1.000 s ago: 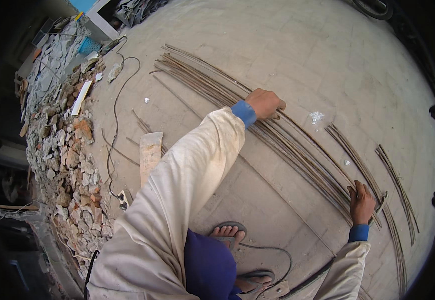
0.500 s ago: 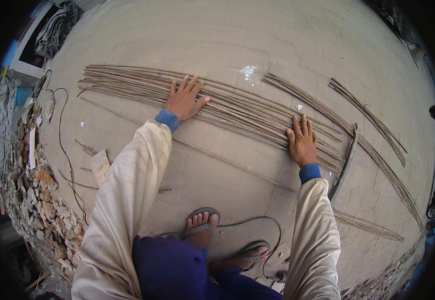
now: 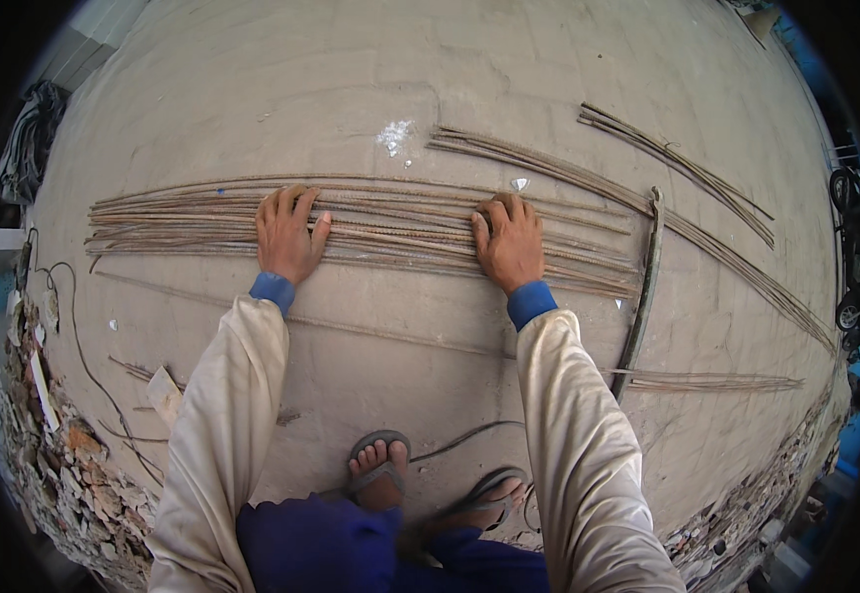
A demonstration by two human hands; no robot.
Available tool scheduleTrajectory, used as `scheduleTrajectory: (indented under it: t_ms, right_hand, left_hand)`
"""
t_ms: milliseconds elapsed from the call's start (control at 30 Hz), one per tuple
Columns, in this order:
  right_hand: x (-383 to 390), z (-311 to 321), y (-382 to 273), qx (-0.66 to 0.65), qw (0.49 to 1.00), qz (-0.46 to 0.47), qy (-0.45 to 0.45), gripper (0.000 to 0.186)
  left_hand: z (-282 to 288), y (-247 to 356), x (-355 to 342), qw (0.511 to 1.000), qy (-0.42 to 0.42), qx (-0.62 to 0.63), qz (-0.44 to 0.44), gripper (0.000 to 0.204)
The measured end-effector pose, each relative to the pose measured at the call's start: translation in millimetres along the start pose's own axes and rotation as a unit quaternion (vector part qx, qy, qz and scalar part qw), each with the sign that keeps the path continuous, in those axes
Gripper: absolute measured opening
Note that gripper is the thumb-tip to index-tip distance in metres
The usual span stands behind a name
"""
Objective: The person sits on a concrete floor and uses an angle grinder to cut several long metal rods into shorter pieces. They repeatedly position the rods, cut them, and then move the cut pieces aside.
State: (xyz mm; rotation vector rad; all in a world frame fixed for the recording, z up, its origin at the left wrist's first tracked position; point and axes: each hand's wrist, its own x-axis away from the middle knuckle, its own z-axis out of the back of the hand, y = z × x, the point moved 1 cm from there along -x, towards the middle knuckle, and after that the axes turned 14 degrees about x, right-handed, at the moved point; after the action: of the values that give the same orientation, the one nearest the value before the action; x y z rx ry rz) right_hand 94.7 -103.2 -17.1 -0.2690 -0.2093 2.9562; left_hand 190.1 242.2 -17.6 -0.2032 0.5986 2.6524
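Note:
A loose bundle of thin, rusty ribbed steel rods (image 3: 400,222) lies crosswise on the floor in front of me. My left hand (image 3: 289,235) rests on its middle, fingers bent over the far rods and thumb apart on the right. Toward the bundle's right end, my right hand (image 3: 511,243) curls over the rods in the same way, its thumb on the left. Both hands press from above, and the undersides of their fingers are hidden. A single long rod (image 3: 390,331) lies nearer to me, passing behind my right forearm.
A dark curved bar (image 3: 642,296) lies right of the bundle. More thin rods (image 3: 538,156) and a shorter group (image 3: 682,158) lie farther right. Broken brick rubble (image 3: 84,484) borders the left, near a black cable (image 3: 79,341). White powder (image 3: 393,136) marks the floor beyond the bundle.
My fingers, stretched out flat before, are now bent over the rods. The view has turned, so the bundle lies more level and farther left in the picture.

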Motion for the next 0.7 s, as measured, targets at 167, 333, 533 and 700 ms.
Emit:
scheduleTrajectory:
  t_ms: [167,333,533,700]
  right_hand:
    - [2.9,-1.3,-1.0,0.042,0.996,0.023,0.069,0.033]
    - [3.0,0.3,-1.7,0.026,0.996,0.026,0.081,0.033]
    - [4.2,1.6,4.7,-0.017,0.996,0.065,0.051,0.022]
    - [8.1,0.2,4.4,0.031,0.993,0.104,0.037,0.023]
  left_hand:
    - [-0.7,0.6,-0.3,0.997,-0.044,-0.052,0.02,0.058]
    - [3.8,3.2,-2.4,0.998,-0.045,-0.05,0.012,0.062]
    - [9.0,3.7,-13.4,0.994,-0.097,-0.041,0.028,0.058]
    - [10.2,5.0,-11.5,0.995,-0.098,-0.011,0.023,0.054]
